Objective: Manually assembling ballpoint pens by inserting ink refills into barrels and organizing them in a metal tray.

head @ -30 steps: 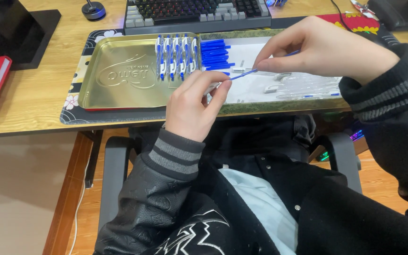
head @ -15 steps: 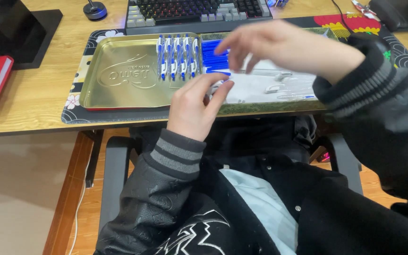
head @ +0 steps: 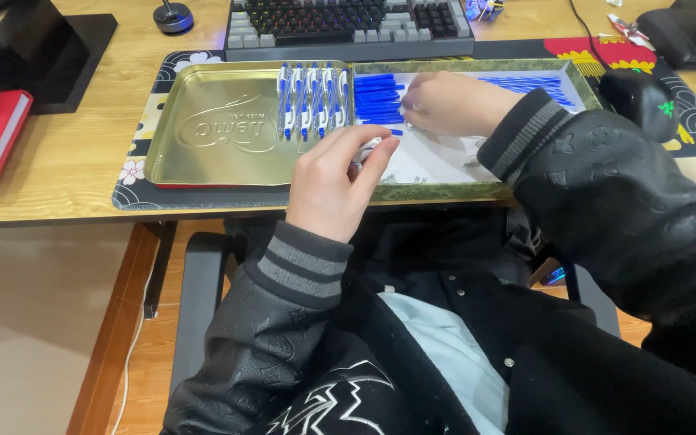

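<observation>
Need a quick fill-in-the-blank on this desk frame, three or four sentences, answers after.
1. The finished blue-and-white pens lie in a row in the ____-coloured metal tray.
2. The right hand reaches onto the pile of loose ____ pen parts.
3. Behind both trays stands a dark ____.
4. The left hand pinches a small part at the tray's ____ edge.

Answers: gold; blue; keyboard; front

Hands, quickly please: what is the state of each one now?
Left hand: fingers curled around a small part at the tray's front edge; the part cannot be identified.
Right hand: closed over the blue pen parts; grip hidden.
</observation>
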